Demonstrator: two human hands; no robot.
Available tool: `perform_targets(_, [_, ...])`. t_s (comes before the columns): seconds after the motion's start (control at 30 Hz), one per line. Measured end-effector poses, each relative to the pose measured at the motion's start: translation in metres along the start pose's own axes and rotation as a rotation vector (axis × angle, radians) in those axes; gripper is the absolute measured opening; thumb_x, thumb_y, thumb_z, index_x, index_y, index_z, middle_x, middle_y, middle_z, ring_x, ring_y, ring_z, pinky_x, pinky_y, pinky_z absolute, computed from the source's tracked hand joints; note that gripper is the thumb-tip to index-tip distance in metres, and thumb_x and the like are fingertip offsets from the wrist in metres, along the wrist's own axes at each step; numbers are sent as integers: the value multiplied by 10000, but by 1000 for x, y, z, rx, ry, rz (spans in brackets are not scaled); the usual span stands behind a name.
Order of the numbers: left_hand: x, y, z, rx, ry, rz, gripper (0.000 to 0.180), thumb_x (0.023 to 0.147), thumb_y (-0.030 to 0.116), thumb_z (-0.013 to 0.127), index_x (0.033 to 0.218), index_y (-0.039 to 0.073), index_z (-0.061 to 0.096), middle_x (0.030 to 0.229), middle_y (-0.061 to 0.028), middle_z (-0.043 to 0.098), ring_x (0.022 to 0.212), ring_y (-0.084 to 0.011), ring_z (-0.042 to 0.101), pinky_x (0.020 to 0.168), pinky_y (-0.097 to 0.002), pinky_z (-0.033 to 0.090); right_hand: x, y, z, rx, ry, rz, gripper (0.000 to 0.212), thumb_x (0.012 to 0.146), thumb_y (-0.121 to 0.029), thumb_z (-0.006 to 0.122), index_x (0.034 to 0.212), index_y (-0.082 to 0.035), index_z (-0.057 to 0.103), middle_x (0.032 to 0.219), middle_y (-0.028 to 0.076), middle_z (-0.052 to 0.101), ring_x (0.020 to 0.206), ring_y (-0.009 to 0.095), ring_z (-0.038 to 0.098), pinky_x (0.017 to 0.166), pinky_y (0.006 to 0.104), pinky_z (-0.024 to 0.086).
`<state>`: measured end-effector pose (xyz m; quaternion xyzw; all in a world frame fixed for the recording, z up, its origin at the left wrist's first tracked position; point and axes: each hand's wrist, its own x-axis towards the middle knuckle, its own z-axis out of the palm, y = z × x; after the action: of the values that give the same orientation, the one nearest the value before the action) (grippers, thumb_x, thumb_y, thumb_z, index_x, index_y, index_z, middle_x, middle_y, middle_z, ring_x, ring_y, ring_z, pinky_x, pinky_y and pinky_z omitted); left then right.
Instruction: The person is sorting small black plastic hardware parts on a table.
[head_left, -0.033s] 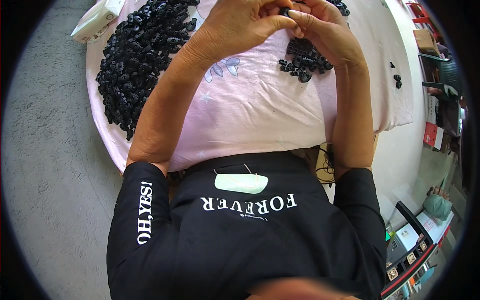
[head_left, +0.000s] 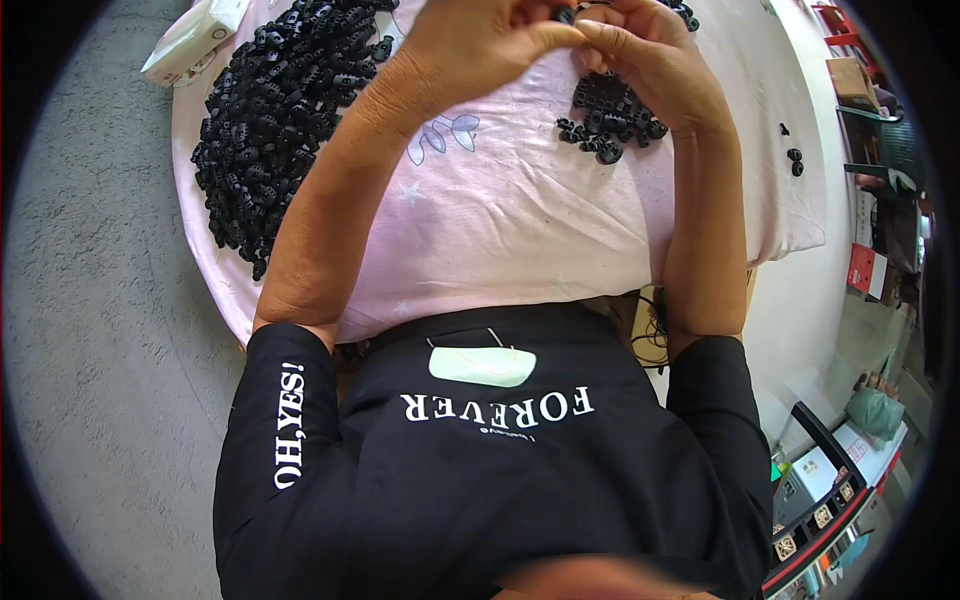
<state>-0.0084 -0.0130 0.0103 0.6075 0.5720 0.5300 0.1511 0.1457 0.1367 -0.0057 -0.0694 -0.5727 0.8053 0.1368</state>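
Observation:
My left hand (head_left: 470,50) and my right hand (head_left: 650,60) meet at the top edge of the view, over the cloth-covered table. A small black plastic part (head_left: 563,15) shows between the fingertips of my left hand, which is closed on it. My right thumb and fingers are pinched together right beside it; what they grip is mostly hidden. Left of my left forearm lies a big heap of black ribbed plastic parts (head_left: 275,130). Below my right hand is a smaller group of black parts (head_left: 610,115), partly covered by that hand.
The table wears a pale pink patterned cloth (head_left: 500,220). A white box-like pack (head_left: 195,40) sits at its far left edge. A few loose black pieces (head_left: 795,160) lie on the right. Beyond are a cardboard box (head_left: 852,83) and a black-and-red frame (head_left: 825,520).
My fingertips have shifted slightly, with the left thumb a little further left and up. The small black part has moved slightly the same way. The piles look the same.

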Motion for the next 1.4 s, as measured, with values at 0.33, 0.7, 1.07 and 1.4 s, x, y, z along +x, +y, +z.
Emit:
perform_targets(0.33, [-9,-36,-100,772,42,-551,230,757,128,724,939,-11,748,726,-146,709,657,-227,689,635,-358,530,2,6,-25,-809,432,46,127,933,-108,725,843,-26,689,692,-23,607,613,52,523,539,230,414])
perform_targets(0.7, [8,18,-40,292,-473,-461,207,957,148,661,1066,-5,750,873,-127,760,746,-169,692,704,-316,554,1,10,-21,-648,475,165,195,1042,-183,599,953,-20,658,759,77,698,647,140,680,582,268,544])
perform_targets(1.07, [-23,14,51,105,-730,-203,284,928,137,621,1148,-11,723,950,-208,746,859,-325,731,812,-394,567,4,8,-19,-577,412,129,186,1062,-165,564,987,-21,656,798,75,711,676,129,673,626,260,547])
perform_targets(1.4, [-18,-8,41,232,-374,-202,325,945,172,662,1206,-19,700,836,-144,720,740,-219,700,721,-337,556,8,20,-24,-514,392,52,157,1059,-106,535,1038,-17,663,884,71,696,767,133,682,693,271,563])
